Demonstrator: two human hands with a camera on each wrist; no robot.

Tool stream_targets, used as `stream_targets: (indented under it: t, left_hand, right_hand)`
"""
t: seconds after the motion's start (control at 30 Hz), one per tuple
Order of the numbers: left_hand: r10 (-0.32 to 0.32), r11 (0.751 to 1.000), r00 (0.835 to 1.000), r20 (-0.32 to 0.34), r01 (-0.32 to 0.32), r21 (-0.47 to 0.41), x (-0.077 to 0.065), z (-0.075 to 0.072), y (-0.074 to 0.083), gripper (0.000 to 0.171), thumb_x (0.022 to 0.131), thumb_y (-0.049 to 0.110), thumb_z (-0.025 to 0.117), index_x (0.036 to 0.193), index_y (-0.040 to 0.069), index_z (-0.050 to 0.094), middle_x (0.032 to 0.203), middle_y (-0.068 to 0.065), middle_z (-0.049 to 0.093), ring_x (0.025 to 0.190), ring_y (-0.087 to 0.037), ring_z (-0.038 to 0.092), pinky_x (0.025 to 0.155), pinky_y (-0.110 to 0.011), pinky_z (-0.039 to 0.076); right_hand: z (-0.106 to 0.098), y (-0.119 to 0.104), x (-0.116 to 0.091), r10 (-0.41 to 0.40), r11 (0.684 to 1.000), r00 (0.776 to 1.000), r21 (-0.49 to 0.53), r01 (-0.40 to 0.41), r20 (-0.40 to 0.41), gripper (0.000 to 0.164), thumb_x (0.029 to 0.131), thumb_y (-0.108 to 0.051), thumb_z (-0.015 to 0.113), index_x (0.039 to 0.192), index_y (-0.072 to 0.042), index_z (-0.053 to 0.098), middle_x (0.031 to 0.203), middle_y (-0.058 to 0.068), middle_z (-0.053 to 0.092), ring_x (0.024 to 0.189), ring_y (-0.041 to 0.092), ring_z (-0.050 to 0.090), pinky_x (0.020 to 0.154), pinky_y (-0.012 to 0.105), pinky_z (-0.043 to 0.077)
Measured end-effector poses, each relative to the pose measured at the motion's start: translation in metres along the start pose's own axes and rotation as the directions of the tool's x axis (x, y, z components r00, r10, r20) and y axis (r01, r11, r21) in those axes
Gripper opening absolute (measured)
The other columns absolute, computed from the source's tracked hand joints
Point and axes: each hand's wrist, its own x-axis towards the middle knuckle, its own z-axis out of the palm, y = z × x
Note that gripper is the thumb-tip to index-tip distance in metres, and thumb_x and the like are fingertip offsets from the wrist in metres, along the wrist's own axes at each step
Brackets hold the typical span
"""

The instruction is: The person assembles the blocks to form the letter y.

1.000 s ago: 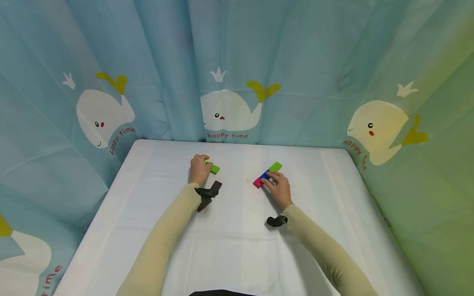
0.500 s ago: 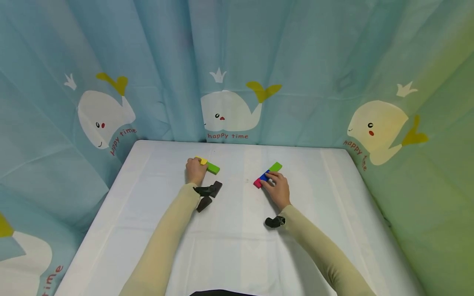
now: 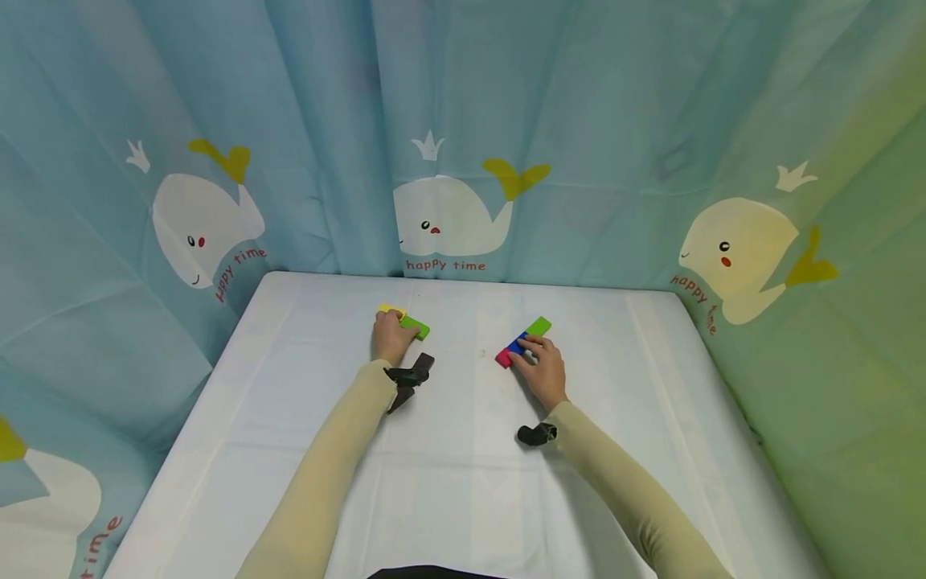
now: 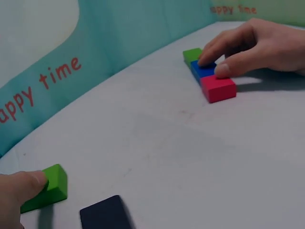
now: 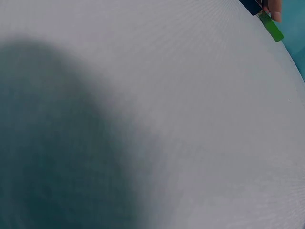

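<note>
In the head view, my left hand [image 3: 392, 338] is at a green block [image 3: 415, 326] that adjoins a yellow block [image 3: 393, 310] at the back left. Its thumb lies on the green block in the left wrist view; the other fingers are out of that picture. My right hand [image 3: 544, 370] has bent fingers over a diagonal row at the back right. The row joins a pink block [image 4: 219, 89], a blue block [image 4: 204, 70] and another green block [image 3: 538, 326]. Index fingertip and thumb touch it around the blue block, the thumb near the pink end.
Two dark blocks, a farther dark block [image 3: 425, 362] and a nearer dark block [image 3: 400, 399], lie beside the left wrist, partly behind its black strap [image 3: 405, 375]. A white-covered table [image 3: 463, 498] runs back to a whale-print curtain [image 3: 615, 121].
My left hand first moves left, uncovering the yellow block, then comes back right with its thumb on the green block. The right hand keeps nearly still at its row.
</note>
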Motion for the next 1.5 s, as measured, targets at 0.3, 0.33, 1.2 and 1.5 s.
stream_targets:
  t: [0.3,0.33,1.2,1.5]
  left_hand:
    - [0.016,1.0,0.999,0.028,-0.016,0.025,0.002,0.011,0.001,0.05,0.084,0.018,0.077,0.125,-0.006,0.06,0.119,-0.022,0.056,0.109,-0.036,0.053,0.093,-0.044,0.045]
    - [0.02,0.999,0.999,0.038,-0.021,0.025,0.002,0.012,0.001,0.051,0.084,0.019,0.078,0.125,-0.006,0.06,0.12,-0.022,0.055,0.109,-0.036,0.053,0.094,-0.044,0.045]
    - [0.082,0.996,0.996,0.042,-0.081,-0.029,-0.011,0.048,0.028,0.049,0.085,0.02,0.077,0.123,-0.006,0.061,0.115,-0.019,0.054,0.1,-0.028,0.054,0.088,-0.04,0.049]
    - [0.124,0.985,0.992,0.018,-0.121,-0.126,-0.024,0.074,0.042,0.05,0.083,0.021,0.078,0.122,-0.007,0.061,0.114,-0.022,0.056,0.1,-0.03,0.055,0.086,-0.041,0.049]
  right_hand:
    - [0.0,0.002,0.001,-0.007,1.0,1.0,0.001,0.007,0.007,0.041,0.09,-0.027,0.073,0.121,-0.001,0.068,0.132,0.016,0.055,0.124,0.036,0.047,0.106,0.049,0.033]
    - [0.0,0.001,0.001,-0.005,1.0,1.0,0.003,0.005,0.007,0.042,0.089,-0.027,0.073,0.121,-0.001,0.068,0.132,0.016,0.055,0.124,0.036,0.047,0.106,0.049,0.032]
    - [0.0,0.002,-0.001,0.016,1.0,1.0,0.021,-0.016,0.008,0.042,0.089,-0.029,0.074,0.121,-0.003,0.069,0.132,0.013,0.055,0.125,0.034,0.046,0.105,0.049,0.033]
    - [0.001,0.0,-0.002,0.005,1.0,1.0,0.013,-0.005,-0.001,0.042,0.088,-0.028,0.074,0.121,-0.002,0.069,0.132,0.014,0.055,0.123,0.035,0.047,0.104,0.05,0.034]
